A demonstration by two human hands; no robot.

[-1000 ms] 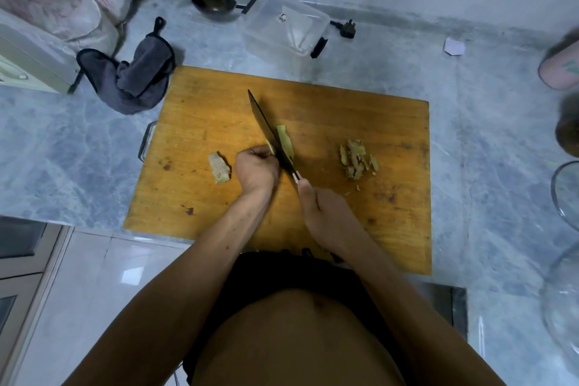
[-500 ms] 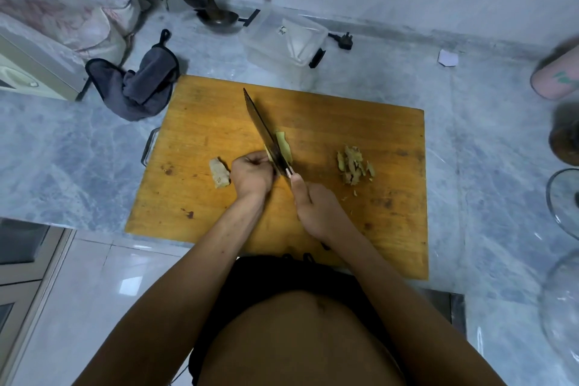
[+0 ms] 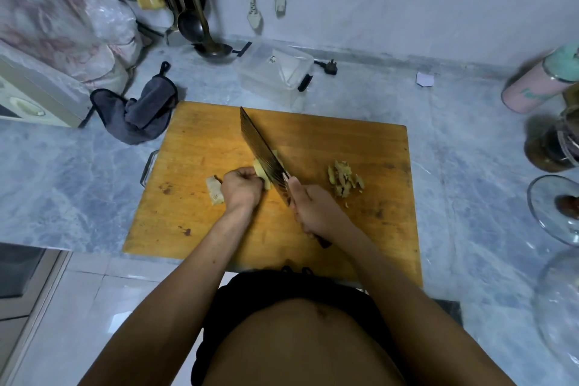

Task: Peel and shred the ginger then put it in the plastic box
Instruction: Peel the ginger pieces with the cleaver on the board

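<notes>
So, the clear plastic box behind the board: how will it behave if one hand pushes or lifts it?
The box looks thin-walled and holds no ginger yet, so it is probably light and may slide on the smooth marble counter. Its walls may flex.

The pale yellow ginger (image 3: 262, 173) lies on the board under the knife blade (image 3: 261, 150); the clear plastic box (image 3: 275, 74) stands open and tilted behind the board

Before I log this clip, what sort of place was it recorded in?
Most likely a home kitchen. A wooden cutting board lies on a marble-look counter, ladles and utensils hang against the wall behind it, and the person's right hand grips a knife over ginger held by the left hand.
</notes>
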